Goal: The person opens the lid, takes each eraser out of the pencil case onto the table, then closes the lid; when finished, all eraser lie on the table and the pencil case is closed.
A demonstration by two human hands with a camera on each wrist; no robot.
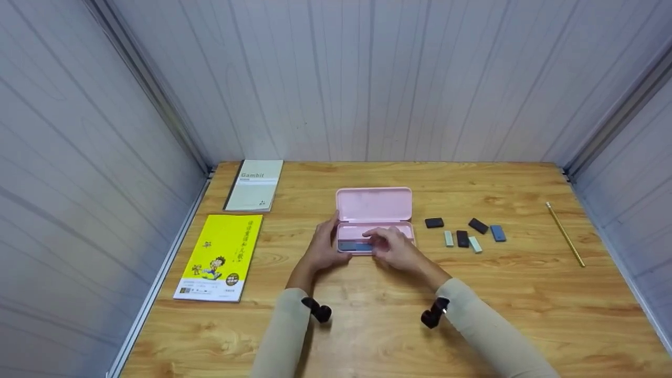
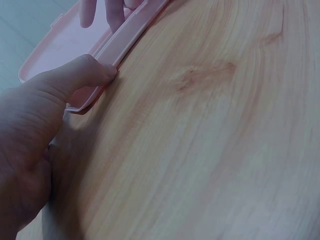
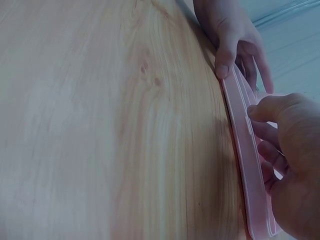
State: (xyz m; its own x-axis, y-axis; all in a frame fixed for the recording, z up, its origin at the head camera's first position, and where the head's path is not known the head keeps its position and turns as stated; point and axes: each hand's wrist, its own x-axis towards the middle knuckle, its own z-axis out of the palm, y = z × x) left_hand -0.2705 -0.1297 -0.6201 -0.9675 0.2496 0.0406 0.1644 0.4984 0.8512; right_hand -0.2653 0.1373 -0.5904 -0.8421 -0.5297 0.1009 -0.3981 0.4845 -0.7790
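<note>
A pink pencil case (image 1: 374, 205) lies on the table with its lid tipped back. Around its left end, my left hand (image 1: 323, 247) grips the case, thumb on the front wall and fingers toward the back. Blue-grey blocks (image 1: 354, 246), which look like erasers, lie along the front of the tray. My right hand (image 1: 395, 249) reaches into the case's right half, fingers bent inside and thumb by the front rim. In the right wrist view, the right hand (image 3: 300, 150) hides whatever lies under its fingertips, so I cannot tell if it pinches a block.
Right of the case lie several small blocks: black ones (image 1: 434, 223), pale green ones (image 1: 448, 239) and a blue one (image 1: 498, 233). A gold pencil (image 1: 565, 234) is at far right. On the left are a yellow book (image 1: 220, 252) and a grey notebook (image 1: 255, 186). Panels (image 1: 341, 79) wall the table.
</note>
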